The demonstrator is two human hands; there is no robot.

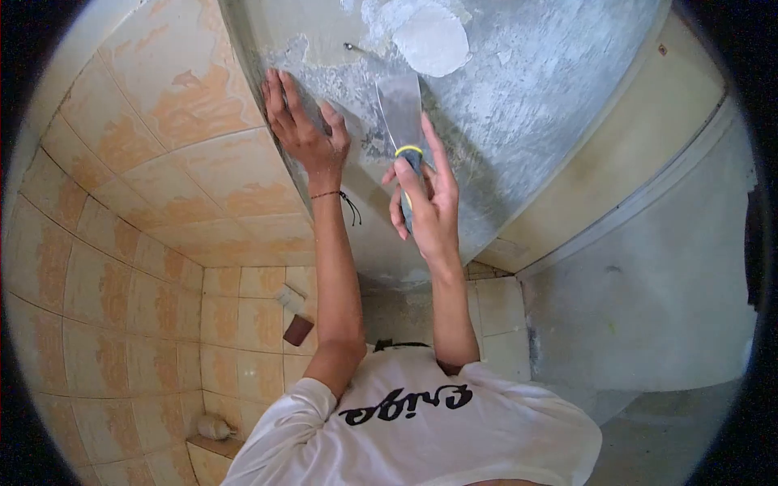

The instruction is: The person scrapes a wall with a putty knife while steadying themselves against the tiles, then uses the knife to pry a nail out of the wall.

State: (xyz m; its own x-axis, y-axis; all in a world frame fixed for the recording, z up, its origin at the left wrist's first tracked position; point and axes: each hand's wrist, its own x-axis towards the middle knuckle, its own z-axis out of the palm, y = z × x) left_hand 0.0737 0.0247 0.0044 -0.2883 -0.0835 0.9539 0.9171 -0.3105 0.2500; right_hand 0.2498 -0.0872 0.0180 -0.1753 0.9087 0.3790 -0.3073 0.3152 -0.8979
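Observation:
My right hand (432,198) grips a putty knife (401,101) by its dark handle with a yellow ring, index finger stretched along the blade side. The wide metal blade points up the grey, patchy wall (519,105). Just above its tip is a round white patch (431,40) on that wall. My left hand (306,130) lies flat with fingers spread against the wall's left edge, beside the tiles, holding nothing. A thin cord bracelet (328,194) circles that wrist. Up between the hands, a small screw or nail (348,46) sticks out of the wall.
Orange-patterned tiles (186,97) cover the wall on the left. A reddish-brown block (298,330) and a pale piece (289,299) show past my left forearm. A rounded object (215,427) sits on a ledge at lower left. A cream panel (640,121) runs along the right.

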